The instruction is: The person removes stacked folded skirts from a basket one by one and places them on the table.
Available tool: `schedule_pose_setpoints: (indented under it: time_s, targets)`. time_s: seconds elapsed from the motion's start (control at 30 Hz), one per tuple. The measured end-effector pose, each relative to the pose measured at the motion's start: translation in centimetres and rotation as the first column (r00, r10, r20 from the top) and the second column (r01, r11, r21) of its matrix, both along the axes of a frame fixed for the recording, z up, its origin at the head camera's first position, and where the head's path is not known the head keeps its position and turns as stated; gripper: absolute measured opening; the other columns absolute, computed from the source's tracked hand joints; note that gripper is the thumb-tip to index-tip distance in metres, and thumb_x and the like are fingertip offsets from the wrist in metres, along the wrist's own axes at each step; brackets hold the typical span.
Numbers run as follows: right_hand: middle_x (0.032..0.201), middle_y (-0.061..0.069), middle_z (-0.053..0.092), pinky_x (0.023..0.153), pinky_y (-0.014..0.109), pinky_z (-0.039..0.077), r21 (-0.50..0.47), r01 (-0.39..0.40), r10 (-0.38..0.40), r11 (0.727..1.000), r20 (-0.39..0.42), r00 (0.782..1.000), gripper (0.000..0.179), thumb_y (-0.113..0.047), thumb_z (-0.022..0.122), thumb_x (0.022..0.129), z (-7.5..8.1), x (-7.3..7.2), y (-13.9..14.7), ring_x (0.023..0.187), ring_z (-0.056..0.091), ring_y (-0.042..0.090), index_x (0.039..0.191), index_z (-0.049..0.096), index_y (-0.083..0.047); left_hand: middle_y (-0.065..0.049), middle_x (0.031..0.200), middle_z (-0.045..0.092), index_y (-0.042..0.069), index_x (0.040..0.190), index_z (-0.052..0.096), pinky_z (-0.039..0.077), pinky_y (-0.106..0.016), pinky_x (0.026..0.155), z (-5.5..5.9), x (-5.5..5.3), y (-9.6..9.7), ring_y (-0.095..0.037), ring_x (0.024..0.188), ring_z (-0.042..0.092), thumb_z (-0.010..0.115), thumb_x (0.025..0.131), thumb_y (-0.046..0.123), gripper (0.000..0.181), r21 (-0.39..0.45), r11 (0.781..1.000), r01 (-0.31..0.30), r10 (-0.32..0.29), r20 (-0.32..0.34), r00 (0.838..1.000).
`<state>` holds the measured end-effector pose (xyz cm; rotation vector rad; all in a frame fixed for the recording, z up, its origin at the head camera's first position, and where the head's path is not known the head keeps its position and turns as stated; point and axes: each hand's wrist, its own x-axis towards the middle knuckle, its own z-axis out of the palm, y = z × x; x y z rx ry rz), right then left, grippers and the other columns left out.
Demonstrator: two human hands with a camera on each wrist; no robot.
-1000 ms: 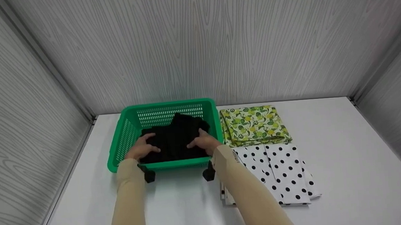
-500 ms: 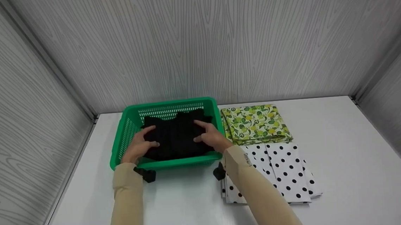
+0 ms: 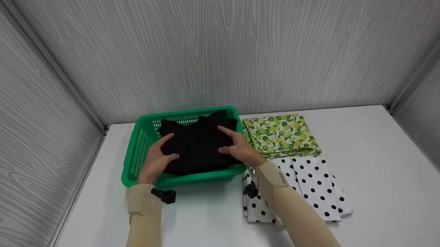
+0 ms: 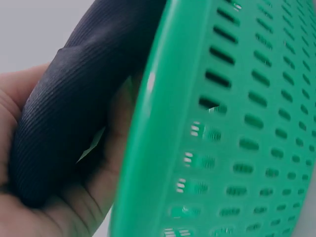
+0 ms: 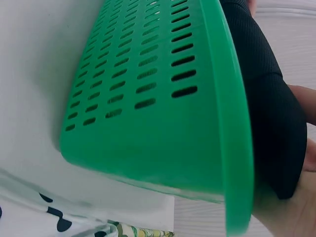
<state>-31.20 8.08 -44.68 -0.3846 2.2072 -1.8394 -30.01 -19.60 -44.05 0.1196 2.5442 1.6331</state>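
Note:
A black, finely ribbed cloth (image 3: 198, 146) fills most of the green slotted basket (image 3: 196, 178), its upper part level with or above the rim. My left hand (image 3: 154, 163) grips the left side of this cloth, thumb on top. In the left wrist view the black cloth (image 4: 59, 108) bulges between the thumb and the fingers, just beside the basket's rim. My right hand (image 3: 242, 149) holds the cloth's right side the same way, by the basket's right rim. The right wrist view has the cloth (image 5: 271, 113) between rim and hand. Most fingertips are hidden under the fabric.
To the basket's right lies a folded lemon-print cloth (image 3: 279, 135). In front of it is a folded white cloth with black dots (image 3: 313, 186), partly under my right forearm. Grey wood-grain panels (image 3: 215, 50) enclose the white table (image 3: 370, 175) at the back and sides.
The black cloth has risen in the basket and spread wider. My right hand has moved right and slightly up with its side, and the left hand has shifted slightly. The folded cloths stay put.

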Motion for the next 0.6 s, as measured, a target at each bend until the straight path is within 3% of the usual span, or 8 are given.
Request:
schedule_pose_setpoints:
  time_s: [0.3, 0.6]
  targets:
    - [0.165, 0.013, 0.025, 0.117, 0.046, 0.029, -0.029, -0.001, -0.001, 1.0, -0.079, 0.997, 0.074, 0.008, 0.06, 0.095, 0.3, 0.3, 1.7, 0.149, 0.026, 0.03, 0.161, 0.032, -0.012, -0.019, 0.164, 0.024, 0.006, 0.157, 0.038, 0.015, -0.057, 0.119, 0.8, 0.7, 1.6, -0.036, 0.151, 0.014, 0.06, 0.092, -0.007, 0.07, 0.088, 0.996, -0.019, 0.024, -0.064, 0.998]
    - [0.165, 0.012, 0.024, 0.118, 0.044, 0.028, -0.05, 0.005, -0.011, 0.999, -0.119, 0.993, 0.075, 0.006, 0.06, 0.096, 0.5, 0.6, 3.7, 0.149, 0.026, 0.027, 0.161, 0.03, -0.014, -0.014, 0.163, 0.028, 0.008, 0.157, 0.039, 0.014, -0.056, 0.12, 0.6, 1.0, 3.8, -0.033, 0.151, 0.016, 0.063, 0.09, -0.008, 0.073, 0.144, 0.989, -0.029, 0.049, -0.133, 0.99]
